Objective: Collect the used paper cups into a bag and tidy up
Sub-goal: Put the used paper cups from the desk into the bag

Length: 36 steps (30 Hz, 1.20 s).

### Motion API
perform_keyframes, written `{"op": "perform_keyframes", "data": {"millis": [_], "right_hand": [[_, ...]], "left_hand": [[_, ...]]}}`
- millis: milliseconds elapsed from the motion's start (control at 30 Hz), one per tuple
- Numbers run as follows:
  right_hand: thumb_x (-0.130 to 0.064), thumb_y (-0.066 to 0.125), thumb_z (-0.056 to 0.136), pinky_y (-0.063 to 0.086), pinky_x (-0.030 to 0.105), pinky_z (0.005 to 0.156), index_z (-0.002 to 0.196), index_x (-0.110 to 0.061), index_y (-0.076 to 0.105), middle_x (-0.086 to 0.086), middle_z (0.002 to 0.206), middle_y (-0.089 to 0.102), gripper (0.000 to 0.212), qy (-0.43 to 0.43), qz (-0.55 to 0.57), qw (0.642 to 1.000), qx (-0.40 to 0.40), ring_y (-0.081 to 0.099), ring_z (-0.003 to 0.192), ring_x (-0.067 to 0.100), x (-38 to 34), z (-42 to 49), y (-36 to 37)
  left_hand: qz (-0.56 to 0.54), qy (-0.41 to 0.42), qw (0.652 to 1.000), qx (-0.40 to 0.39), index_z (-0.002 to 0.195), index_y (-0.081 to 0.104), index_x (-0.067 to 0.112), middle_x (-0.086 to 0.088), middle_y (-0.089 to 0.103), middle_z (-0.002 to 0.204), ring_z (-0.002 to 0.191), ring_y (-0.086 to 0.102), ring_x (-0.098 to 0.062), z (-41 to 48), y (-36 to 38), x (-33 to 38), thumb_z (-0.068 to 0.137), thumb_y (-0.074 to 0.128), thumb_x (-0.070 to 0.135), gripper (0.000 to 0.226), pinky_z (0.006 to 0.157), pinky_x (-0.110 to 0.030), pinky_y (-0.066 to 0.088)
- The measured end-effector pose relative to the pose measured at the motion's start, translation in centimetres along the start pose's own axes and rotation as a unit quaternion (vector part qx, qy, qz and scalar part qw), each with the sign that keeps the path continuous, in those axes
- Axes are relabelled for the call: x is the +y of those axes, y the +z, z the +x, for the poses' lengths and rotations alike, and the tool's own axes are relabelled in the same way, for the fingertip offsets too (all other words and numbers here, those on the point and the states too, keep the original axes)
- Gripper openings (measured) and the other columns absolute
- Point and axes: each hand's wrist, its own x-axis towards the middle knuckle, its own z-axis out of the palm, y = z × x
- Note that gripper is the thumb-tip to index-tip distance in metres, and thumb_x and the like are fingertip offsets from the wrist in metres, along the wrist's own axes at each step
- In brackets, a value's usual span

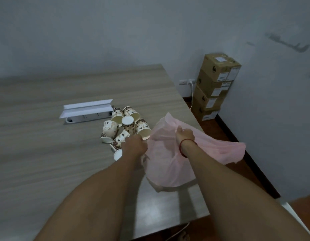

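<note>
Several brown-patterned paper cups [126, 126] lie tipped in a heap near the middle of the wooden table [46, 153]. A thin pink plastic bag [168, 162] rests at the table's right edge, its mouth spread toward the cups. My left hand [134, 146] grips the bag's left rim, right beside the nearest cup [118, 142]. My right hand [184, 133], with a red string on the wrist, pinches the bag's far rim and holds it up. The inside of the bag is hidden.
An open white cable-box lid [86, 106] with a power strip [88, 117] sits in the table behind the cups. Stacked cardboard boxes [215, 86] stand against the wall at the right, beside a wall socket [187, 82]. The table's right edge drops to a red-brown floor [220, 129].
</note>
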Motion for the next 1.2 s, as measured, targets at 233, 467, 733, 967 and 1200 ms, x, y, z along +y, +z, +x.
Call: {"op": "perform_keyframes", "data": {"millis": [233, 467, 733, 967, 1200], "right_hand": [[-0.037, 0.036, 0.099, 0.042, 0.042, 0.104, 0.129, 0.004, 0.052, 0.024, 0.133, 0.055, 0.053, 0.006, -0.03, 0.999, -0.044, 0.052, 0.124, 0.038, 0.3, -1.3, 4.4], [-0.037, 0.037, 0.098, 0.042, 0.042, 0.103, 0.129, 0.002, 0.051, 0.023, 0.133, 0.055, 0.052, 0.008, -0.036, 0.999, -0.039, 0.052, 0.123, 0.037, 0.1, -1.2, 4.2], [-0.029, 0.039, 0.099, 0.038, 0.034, 0.103, 0.13, 0.004, 0.053, 0.023, 0.138, 0.053, 0.047, -0.028, -0.007, 1.0, 0.014, 0.049, 0.128, 0.036, -2.9, 1.0, -0.5], [-0.029, 0.04, 0.098, 0.04, 0.036, 0.105, 0.128, 0.0, 0.056, 0.019, 0.135, 0.057, 0.045, -0.045, 0.008, 0.999, 0.004, 0.053, 0.125, 0.034, -3.7, 3.3, -3.8], [-0.03, 0.04, 0.098, 0.04, 0.034, 0.102, 0.126, 0.003, 0.057, 0.021, 0.133, 0.057, 0.046, -0.052, 0.01, 0.998, -0.031, 0.053, 0.123, 0.035, -3.6, 4.2, -1.9]], "left_hand": [[0.013, -0.074, 0.992, -0.102, 0.134, 0.049, 0.014, -0.012, 0.047, 0.142, 0.132, 0.046, -0.032, 0.7, 0.1, -6.3, 0.077, 0.074, 0.034, 0.065, 0.107, -0.043, 0.042], [-0.043, -0.094, 0.994, -0.023, 0.137, 0.044, 0.02, -0.013, 0.048, 0.139, 0.127, 0.048, -0.035, 0.4, -0.5, -5.9, 0.079, 0.058, 0.058, 0.07, 0.102, -0.043, 0.044], [-0.361, -0.043, 0.931, -0.018, 0.129, 0.05, 0.006, -0.015, 0.058, 0.129, 0.114, 0.058, -0.034, 2.0, -0.3, 1.3, 0.082, 0.062, 0.047, 0.064, 0.094, -0.05, 0.052], [-0.431, -0.069, 0.883, -0.175, 0.126, 0.055, 0.011, -0.008, 0.06, 0.115, 0.105, 0.061, -0.029, 1.9, 2.3, 9.4, 0.092, 0.047, 0.055, 0.056, 0.084, -0.044, 0.057], [-0.247, -0.022, 0.966, -0.077, 0.106, 0.066, -0.009, -0.027, 0.067, 0.112, 0.109, 0.063, -0.037, 3.1, 1.5, 5.7, 0.095, 0.049, 0.024, 0.039, 0.087, -0.035, 0.049]]}}
